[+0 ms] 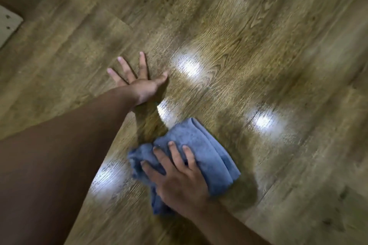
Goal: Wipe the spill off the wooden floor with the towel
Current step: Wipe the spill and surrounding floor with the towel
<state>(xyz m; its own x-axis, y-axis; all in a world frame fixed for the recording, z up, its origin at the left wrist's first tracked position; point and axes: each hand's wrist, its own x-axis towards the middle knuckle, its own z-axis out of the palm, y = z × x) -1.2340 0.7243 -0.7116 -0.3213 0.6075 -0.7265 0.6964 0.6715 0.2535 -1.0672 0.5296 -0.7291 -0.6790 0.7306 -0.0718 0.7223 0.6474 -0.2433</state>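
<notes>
Two bare hands are down on a wooden floor, seen from above by a camera on the person's head. The planks run diagonally, from lower left to upper right, and several bright patches of reflected light shine on them.

The left hand lies flat on the boards left of center, palm down, fingers straight and spread wide, pointing away from the person. It holds nothing. Its forearm stretches back toward the lower left corner.

The right hand is lower and to the right, resting on top of a blue towel. Its fingers are slightly bent and spread across the cloth, pressing it down against the floor; the fingertips dig a little into the folds on the left side, so the grip is a loose press-and-hold on the towel rather than a tight fist.

The towel is folded into a thick, roughly oblong pad. Its long axis runs from upper left to lower right, crossing the direction of the planks. Its left end is bunched and rumpled under the fingers, and another part trails down below the hand.

Around the towel's right and lower edges the wood looks darker; whether that is wet or shadow cannot be told.

At the far left edge sits a pale flat object, only partly visible.
</notes>
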